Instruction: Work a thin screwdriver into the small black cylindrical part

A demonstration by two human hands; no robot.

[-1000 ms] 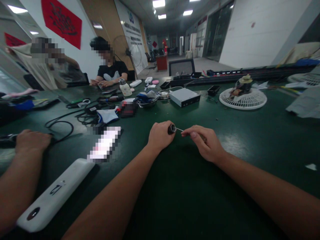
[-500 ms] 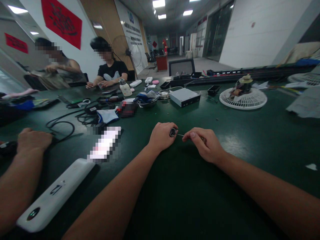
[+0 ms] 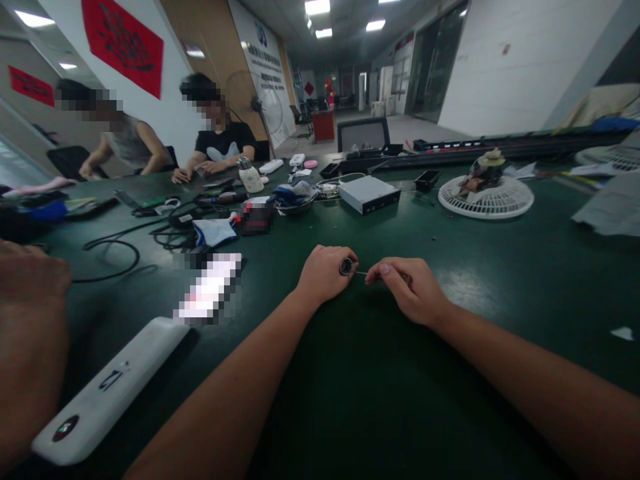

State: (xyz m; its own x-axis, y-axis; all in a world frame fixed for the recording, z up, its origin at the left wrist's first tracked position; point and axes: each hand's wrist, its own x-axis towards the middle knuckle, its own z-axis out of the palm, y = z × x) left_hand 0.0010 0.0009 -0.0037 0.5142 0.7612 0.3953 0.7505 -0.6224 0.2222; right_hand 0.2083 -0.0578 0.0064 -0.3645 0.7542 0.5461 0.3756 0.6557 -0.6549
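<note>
My left hand (image 3: 325, 275) grips a small black cylindrical part (image 3: 345, 267) with its open end showing. My right hand (image 3: 409, 291) pinches a thin metal pin (image 3: 360, 272) with a brownish grip (image 3: 406, 279) partly hidden by the fingers. The pin runs left from my right hand, and its tip reaches the cylindrical part. My hands sit close together above the dark green workbench (image 3: 380, 400).
A co-worker's hand (image 3: 30, 283) is at the left edge, beside a long white device (image 3: 110, 387) and a pixelated phone (image 3: 210, 288). Black cables (image 3: 113, 257), a silver box (image 3: 369, 194) and a white round fan guard (image 3: 485, 200) lie farther along the bench.
The co-worker's hand at the left has moved nearer the camera and the edge. The far-left co-worker now leans over the bench. My hands have shifted only slightly.
</note>
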